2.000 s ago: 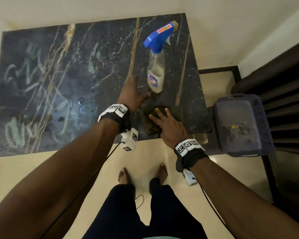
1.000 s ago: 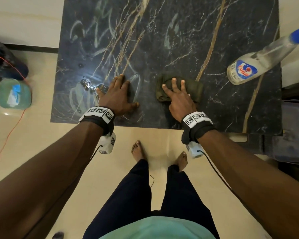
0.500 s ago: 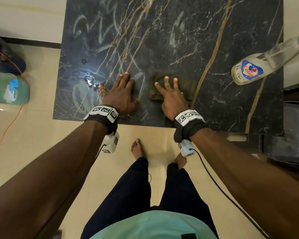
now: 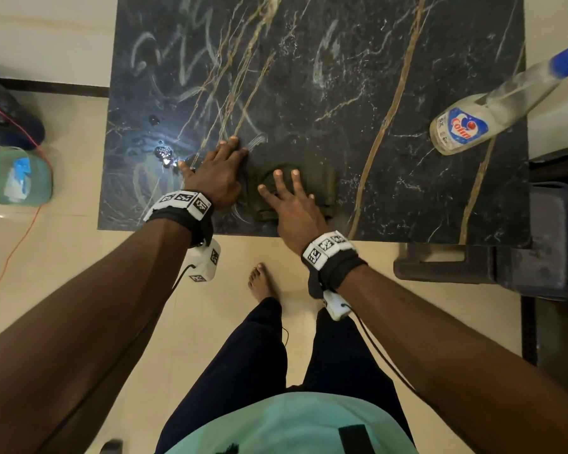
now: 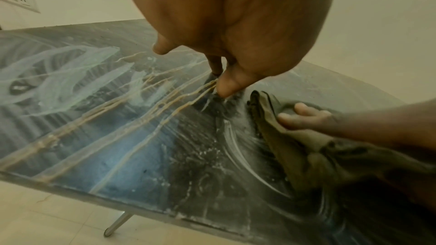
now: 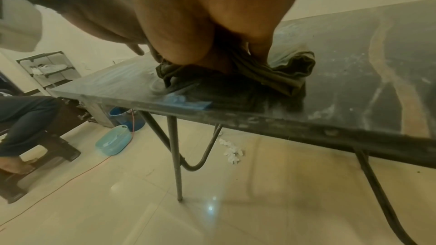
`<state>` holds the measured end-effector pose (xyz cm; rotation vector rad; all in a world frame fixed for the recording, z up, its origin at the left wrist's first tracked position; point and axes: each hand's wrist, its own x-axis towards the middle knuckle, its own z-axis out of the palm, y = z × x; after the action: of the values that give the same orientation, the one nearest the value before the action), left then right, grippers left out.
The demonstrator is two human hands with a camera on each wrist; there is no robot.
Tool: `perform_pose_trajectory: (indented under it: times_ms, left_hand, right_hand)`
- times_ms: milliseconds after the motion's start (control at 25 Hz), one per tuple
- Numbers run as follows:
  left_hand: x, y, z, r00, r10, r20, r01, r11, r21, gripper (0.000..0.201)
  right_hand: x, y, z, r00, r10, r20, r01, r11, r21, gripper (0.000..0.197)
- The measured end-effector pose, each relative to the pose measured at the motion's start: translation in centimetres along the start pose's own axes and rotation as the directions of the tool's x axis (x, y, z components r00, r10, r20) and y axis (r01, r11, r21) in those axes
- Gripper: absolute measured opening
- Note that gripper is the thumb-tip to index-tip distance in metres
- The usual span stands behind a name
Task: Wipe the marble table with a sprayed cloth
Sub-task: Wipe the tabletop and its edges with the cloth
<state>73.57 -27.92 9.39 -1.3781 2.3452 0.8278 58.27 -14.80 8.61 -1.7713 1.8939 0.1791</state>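
The dark marble table (image 4: 358,93) has gold veins and pale smear marks. A dark olive cloth (image 4: 323,188) lies near its front edge. My right hand (image 4: 289,198) presses flat on the cloth with fingers spread; the cloth (image 5: 295,142) bunches under that hand, and in the right wrist view the cloth (image 6: 283,77) sits just back from the edge. My left hand (image 4: 218,172) rests flat on the bare marble just left of the cloth, fingers straight. A spray bottle (image 4: 479,116) with a blue head stands at the table's right side.
Liquid droplets (image 4: 163,154) glint left of my left hand. On the floor at left sit a teal tub (image 4: 18,176) and a red cord (image 4: 20,231). A dark basket (image 4: 558,237) stands at the right. Another person's leg (image 6: 26,118) shows beyond the table.
My right hand has slid the cloth leftward along the front edge, closing on the left hand, which stayed flat on the marble. Two seconds ago the left hand was at the spray bottle.
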Motion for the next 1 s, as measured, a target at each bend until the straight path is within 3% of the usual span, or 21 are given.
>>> perform_pose_trajectory:
  times_ms: [440,560,800,1000]
  left_hand:
    - [-0.6,1.5,0.8,0.998,-0.058,-0.038,0.057,0.998,-0.011,0.073]
    - [-0.6,2.1,1.0,0.996,-0.073,-0.055,0.072,0.997,-0.012,0.071]
    - [-0.6,2.1,1.2,0.995,-0.073,-0.070,0.072,0.997,-0.015,0.073]
    - [-0.6,1.9,1.4,0.994,-0.072,-0.077,0.071,0.997,-0.011,0.076]
  right_hand:
    - [-1.9,-0.7,1.6,0.998,-0.059,0.027,0.060,0.997,-0.048,0.072]
    - [-2.3,1.2,1.4,0.998,-0.059,0.012,0.059,0.998,-0.019,0.073]
    - [-4.9,7.8,0.9,0.998,0.069,0.002,-0.069,0.998,0.000,0.080]
    - [-8.3,8.3,2.6,0.997,0.081,0.004,-0.081,0.997,-0.017,0.087]
